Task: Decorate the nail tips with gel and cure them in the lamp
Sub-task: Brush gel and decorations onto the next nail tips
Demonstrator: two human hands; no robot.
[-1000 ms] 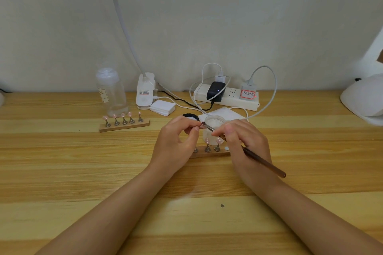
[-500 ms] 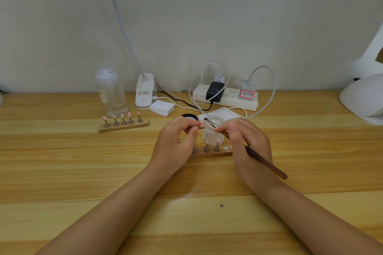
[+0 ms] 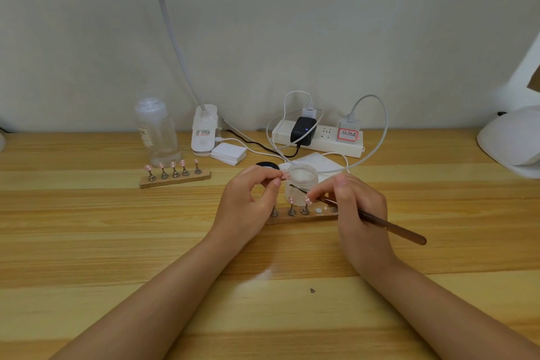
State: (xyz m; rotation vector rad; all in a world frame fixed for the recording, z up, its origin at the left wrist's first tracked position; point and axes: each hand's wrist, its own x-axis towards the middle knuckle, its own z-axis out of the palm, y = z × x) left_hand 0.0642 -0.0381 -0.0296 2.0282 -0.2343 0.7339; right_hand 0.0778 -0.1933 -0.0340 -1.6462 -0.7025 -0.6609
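Two hands work over the near wooden stand point(image 3: 302, 217). The left hand point(image 3: 248, 202) pinches a pink nail tip point(image 3: 286, 175) between thumb and forefinger, just left of the small clear jar point(image 3: 301, 181). The right hand point(image 3: 358, 213) grips a thin brush point(image 3: 380, 221), its point hovering below the held tip, in front of the jar. This looks like the gel-painting step; next the brush must meet the tip steadily. Standing tips crowd beneath the fingers, while open desk point(image 3: 117, 242) lies toward the wrists. The curing lamp point(image 3: 514, 140) waits far right.
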